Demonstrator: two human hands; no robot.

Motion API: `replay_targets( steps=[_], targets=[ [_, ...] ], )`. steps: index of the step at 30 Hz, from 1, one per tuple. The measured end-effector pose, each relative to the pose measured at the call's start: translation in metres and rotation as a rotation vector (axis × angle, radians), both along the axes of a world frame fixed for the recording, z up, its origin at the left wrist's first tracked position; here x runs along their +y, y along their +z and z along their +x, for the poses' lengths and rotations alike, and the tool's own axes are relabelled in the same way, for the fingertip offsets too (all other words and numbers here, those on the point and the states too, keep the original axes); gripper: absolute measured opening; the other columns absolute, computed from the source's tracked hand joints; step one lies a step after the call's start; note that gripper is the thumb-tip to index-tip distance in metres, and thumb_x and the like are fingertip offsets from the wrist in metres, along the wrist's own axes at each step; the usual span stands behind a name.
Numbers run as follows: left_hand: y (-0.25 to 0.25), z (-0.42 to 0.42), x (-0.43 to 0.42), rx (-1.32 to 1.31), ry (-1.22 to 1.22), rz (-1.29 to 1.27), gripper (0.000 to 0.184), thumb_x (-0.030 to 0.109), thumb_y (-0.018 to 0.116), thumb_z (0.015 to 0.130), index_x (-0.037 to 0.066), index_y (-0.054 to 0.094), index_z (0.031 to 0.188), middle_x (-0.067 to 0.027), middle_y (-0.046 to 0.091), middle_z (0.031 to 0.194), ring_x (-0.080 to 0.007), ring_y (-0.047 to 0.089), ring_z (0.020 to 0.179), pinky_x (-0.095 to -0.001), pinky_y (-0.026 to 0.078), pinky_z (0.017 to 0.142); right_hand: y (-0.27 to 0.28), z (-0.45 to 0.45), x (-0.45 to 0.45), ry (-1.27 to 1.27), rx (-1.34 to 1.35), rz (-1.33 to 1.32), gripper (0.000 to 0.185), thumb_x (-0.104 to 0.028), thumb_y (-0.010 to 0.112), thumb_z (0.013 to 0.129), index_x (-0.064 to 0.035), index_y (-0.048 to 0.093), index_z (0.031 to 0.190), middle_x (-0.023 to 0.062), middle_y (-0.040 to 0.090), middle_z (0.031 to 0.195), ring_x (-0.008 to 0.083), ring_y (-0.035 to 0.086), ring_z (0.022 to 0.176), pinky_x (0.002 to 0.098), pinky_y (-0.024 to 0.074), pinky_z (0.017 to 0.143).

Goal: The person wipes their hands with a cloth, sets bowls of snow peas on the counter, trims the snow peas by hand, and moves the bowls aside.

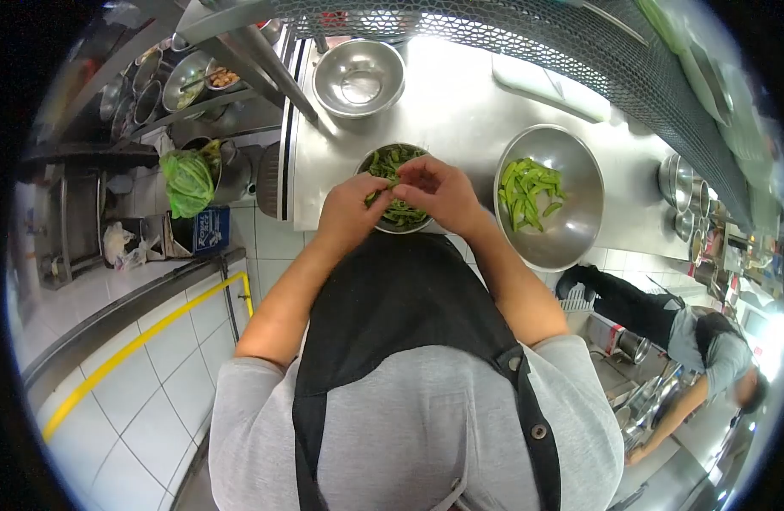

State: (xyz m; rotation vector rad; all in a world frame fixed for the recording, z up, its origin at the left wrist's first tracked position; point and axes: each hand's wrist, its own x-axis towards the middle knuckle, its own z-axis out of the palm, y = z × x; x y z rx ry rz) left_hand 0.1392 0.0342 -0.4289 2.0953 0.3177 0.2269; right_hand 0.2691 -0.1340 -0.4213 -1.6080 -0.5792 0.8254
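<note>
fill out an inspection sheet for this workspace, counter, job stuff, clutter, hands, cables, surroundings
Surface: steel counter, shiny, with glare at the far side.
Job's things: near bowl holding green pieces; large bowl at right holding green pods.
Clutter: spare bowl at far left, white board at far side.
Hands: left hand and right hand meet over the near bowl; exact grip unclear.
Cables: nothing seen.
Surroundings: co-worker bending at right; yellow rail at left.
</note>
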Motion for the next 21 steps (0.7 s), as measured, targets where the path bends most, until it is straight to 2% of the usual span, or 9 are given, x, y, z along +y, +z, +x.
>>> replay_targets(
  steps=[1,3,4,6,7,12,15,18,21],
  targets=[
    [0.006,0.001,0.0,-0.007,-0.007,0.124,0.029,0.023,0.075,0.095,0.003,0.073,0.116,-0.0122,0.074,0.092,-0.0246,0.072,0.09,-0.0373,0.055,0.083,0.01,-0.003,0.001,0.026,-0.082,-0.059,0.025,-0.02,0.079,0.091,-0.0032,0.073,0.109,0.0063,0.073,0.092,0.0138,0.068,0.081,0.0321,0.0562,0.076],
    [0.01,0.002,-0.001,-0.007,-0.008,0.189,0.026,0.021,0.075,0.094,0.003,0.074,0.113,-0.0134,0.075,0.095,-0.0261,0.072,0.09,-0.0368,0.055,0.082,0.032,-0.006,0.003,0.076,-0.245,-0.178,0.027,-0.02,0.078,0.09,-0.0036,0.072,0.109,0.0096,0.073,0.091,0.0175,0.068,0.079,0.0343,0.0565,0.077],
    [0.013,0.004,-0.002,-0.008,-0.01,0.221,0.025,0.021,0.075,0.093,0.003,0.075,0.111,-0.0139,0.075,0.097,-0.0268,0.072,0.089,-0.0365,0.055,0.081,0.031,-0.005,0.003,0.063,-0.286,-0.18,0.024,-0.017,0.077,0.091,-0.0032,0.072,0.11,0.0085,0.073,0.092,0.0149,0.068,0.08,0.0325,0.0562,0.077],
    [0.027,0.006,-0.004,0.03,0.035,-0.008,0.023,0.021,0.075,0.093,0.003,0.075,0.108,-0.0149,0.075,0.099,-0.0284,0.072,0.09,-0.037,0.055,0.082,0.029,-0.001,0.003,0.035,-0.366,-0.184,0.021,-0.011,0.075,0.093,-0.0024,0.072,0.112,0.0064,0.073,0.092,0.0098,0.067,0.082,0.0288,0.0557,0.077],
    [0.032,0.006,-0.004,0.048,0.058,-0.122,0.023,0.021,0.075,0.094,0.002,0.075,0.107,-0.0153,0.075,0.1,-0.0292,0.072,0.091,-0.0372,0.055,0.082,0.031,0.001,0.001,0.043,-0.363,-0.18,0.02,-0.011,0.075,0.093,-0.002,0.072,0.111,0.0071,0.073,0.092,0.0104,0.067,0.081,0.0293,0.0557,0.076],
    [0.025,0.005,0.0,0.053,-0.005,-0.129,0.022,0.021,0.074,0.093,0.001,0.074,0.103,-0.0155,0.075,0.097,-0.0316,0.072,0.09,-0.0388,0.055,0.08,0.039,0.002,-0.007,0.024,-0.314,-0.14,0.02,-0.013,0.073,0.094,-0.001,0.073,0.109,0.0101,0.074,0.091,0.0121,0.067,0.078,0.031,0.0557,0.075],
    [0.024,0.005,0.002,0.068,-0.045,-0.072,0.022,0.022,0.074,0.094,0.003,0.074,0.105,-0.0147,0.075,0.1,-0.0303,0.073,0.092,-0.0384,0.056,0.083,0.045,0.001,-0.009,0.03,-0.334,-0.25,0.021,-0.016,0.072,0.089,-0.0026,0.072,0.106,0.0195,0.075,0.099,0.0336,0.075,0.09,0.0425,0.0575,0.081],
    [0.026,0.003,0.001,0.098,-0.044,0.017,0.022,0.022,0.074,0.094,0.004,0.075,0.106,-0.0148,0.075,0.102,-0.032,0.073,0.095,-0.039,0.056,0.084,0.035,0.004,-0.013,0.047,-0.447,-0.223,0.02,-0.014,0.073,0.093,-0.0015,0.073,0.109,0.0127,0.073,0.085,0.0148,0.068,0.076,0.0331,0.0555,0.074],
    [0.021,0.003,-0.004,0.039,-0.049,0.058,0.022,0.024,0.073,0.094,0.004,0.074,0.102,-0.0155,0.074,0.1,-0.0353,0.071,0.094,-0.0408,0.056,0.082,0.031,0.004,-0.014,0.076,-0.517,-0.271,0.018,-0.013,0.072,0.093,-0.0017,0.073,0.106,0.0143,0.072,0.083,0.017,0.068,0.073,0.0344,0.0552,0.072]
  ],
)
